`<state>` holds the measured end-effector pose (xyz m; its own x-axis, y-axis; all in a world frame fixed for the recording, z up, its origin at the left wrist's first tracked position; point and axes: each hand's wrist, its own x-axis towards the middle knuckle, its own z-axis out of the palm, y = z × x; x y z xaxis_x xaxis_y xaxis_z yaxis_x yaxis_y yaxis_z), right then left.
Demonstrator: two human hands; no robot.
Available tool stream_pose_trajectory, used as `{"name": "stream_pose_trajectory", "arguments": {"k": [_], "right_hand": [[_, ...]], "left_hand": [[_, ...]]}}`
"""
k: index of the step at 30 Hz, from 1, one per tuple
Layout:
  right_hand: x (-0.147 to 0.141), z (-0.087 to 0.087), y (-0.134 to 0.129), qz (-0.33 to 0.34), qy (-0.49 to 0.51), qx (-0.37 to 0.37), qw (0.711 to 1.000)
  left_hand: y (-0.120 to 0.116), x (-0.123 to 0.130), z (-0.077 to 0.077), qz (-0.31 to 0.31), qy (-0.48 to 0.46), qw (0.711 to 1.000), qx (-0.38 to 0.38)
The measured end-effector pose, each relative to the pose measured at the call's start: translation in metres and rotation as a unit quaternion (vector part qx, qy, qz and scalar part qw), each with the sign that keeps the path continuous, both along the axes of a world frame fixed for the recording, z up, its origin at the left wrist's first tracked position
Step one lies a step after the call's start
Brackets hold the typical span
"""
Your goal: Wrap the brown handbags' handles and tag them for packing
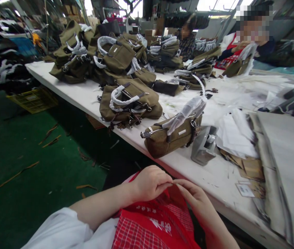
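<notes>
My left hand is closed, fingers curled and thumb pressed against them, in front of the red checked apron. My right hand meets it at the fingertips, its thumb and forefinger pinched together. Whatever lies between the fingertips is too small to make out. Just beyond the hands, an olive handbag stands at the table's edge, its raised handle wrapped in white. A grey tape dispenser touches or nearly touches the bag's right end.
More olive bags lie along the white table, heaped toward the back. White paper sheets and brown cards are at the right. Across the table a person in a red apron handles a bag. A yellow crate sits on the green floor.
</notes>
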<state>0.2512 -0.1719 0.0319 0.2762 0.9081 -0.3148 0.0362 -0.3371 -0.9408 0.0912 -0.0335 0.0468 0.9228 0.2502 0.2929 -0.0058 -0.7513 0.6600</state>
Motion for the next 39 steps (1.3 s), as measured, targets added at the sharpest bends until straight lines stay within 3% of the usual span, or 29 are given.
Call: {"name": "stream_pose_trajectory", "arguments": {"k": [3,7,11,15,18,21,23,26,28,33,39], "right_hand": [[0.002,0.001,0.002,0.03,-0.033,0.016,0.999],[0.0,0.0,0.003,0.039,-0.091,0.035,0.994],[-0.003,-0.002,0.002,0.016,-0.154,0.043,0.987],[0.001,-0.008,-0.001,-0.035,-0.176,0.064,0.982],[0.007,-0.015,-0.003,-0.069,-0.165,0.07,0.981],[0.008,-0.018,-0.004,-0.129,-0.098,0.081,0.983],[0.006,-0.016,-0.003,-0.17,0.013,0.101,0.98],[0.001,-0.009,0.0,-0.218,0.208,0.138,0.943],[-0.001,-0.004,0.002,-0.237,0.28,0.15,0.918],[-0.001,-0.005,0.005,-0.246,0.28,0.137,0.918],[-0.003,-0.009,0.008,-0.258,0.264,0.117,0.922]], "left_hand": [[-0.001,-0.001,0.0,-0.013,0.009,0.999,0.032],[-0.001,-0.001,-0.002,-0.011,0.002,1.0,0.012],[0.011,-0.001,-0.004,-0.008,0.003,0.998,-0.057],[0.027,-0.006,-0.003,0.046,0.017,0.984,-0.169],[0.035,-0.01,-0.004,0.075,0.028,0.976,-0.201],[0.039,-0.013,-0.007,0.093,0.038,0.966,-0.24],[0.039,-0.014,-0.01,0.103,0.045,0.956,-0.272],[0.04,-0.013,-0.016,0.107,0.057,0.94,-0.318],[0.042,-0.012,-0.02,0.109,0.056,0.928,-0.352],[0.048,-0.015,-0.028,0.147,0.021,0.893,-0.425],[0.049,-0.014,-0.021,0.19,-0.045,0.859,-0.473]]}}
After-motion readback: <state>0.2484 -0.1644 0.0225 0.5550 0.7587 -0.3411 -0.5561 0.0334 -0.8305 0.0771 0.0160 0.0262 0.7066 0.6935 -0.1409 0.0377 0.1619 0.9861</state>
